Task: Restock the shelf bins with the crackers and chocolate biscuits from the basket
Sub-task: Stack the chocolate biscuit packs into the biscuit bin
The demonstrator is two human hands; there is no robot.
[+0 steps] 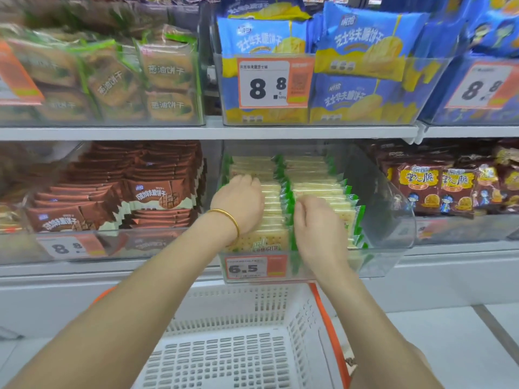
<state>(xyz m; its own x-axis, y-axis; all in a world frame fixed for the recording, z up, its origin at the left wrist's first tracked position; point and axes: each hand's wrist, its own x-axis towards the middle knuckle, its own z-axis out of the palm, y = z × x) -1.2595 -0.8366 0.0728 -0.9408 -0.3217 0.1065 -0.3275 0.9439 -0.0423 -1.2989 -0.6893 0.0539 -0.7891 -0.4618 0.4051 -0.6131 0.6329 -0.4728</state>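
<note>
The cracker packs (271,204), pale with green sealed edges, stand on edge in two rows running front to back inside the clear bin (393,220). Both hands are in this bin, on top of the packs. The left hand (238,203) lies palm down over the left row, its fingers bent down at the knuckles towards the back of the row; the fingertips are hidden, so I cannot tell whether it grips a pack or only presses on it. A gold bangle (229,217) sits on that wrist, just above the bin's front edge. The right hand (317,223) lies over the right row nearer the front, its thumb along the green edges between the two rows; its fingers are hidden behind the hand, and its hold cannot be told either. A strip of the left row shows between the two hands.

On the bin's front wall is a price tag (252,266) reading 6.5. Directly below the bin stands the white slotted basket (238,318) with an orange rim. In the bin to the left of the clear bin lie the brown chocolate biscuits (157,192). To its right are dark brown snack packs (429,186). Above it, over the shelf board (112,133), stand blue-and-yellow packs (359,43).
</note>
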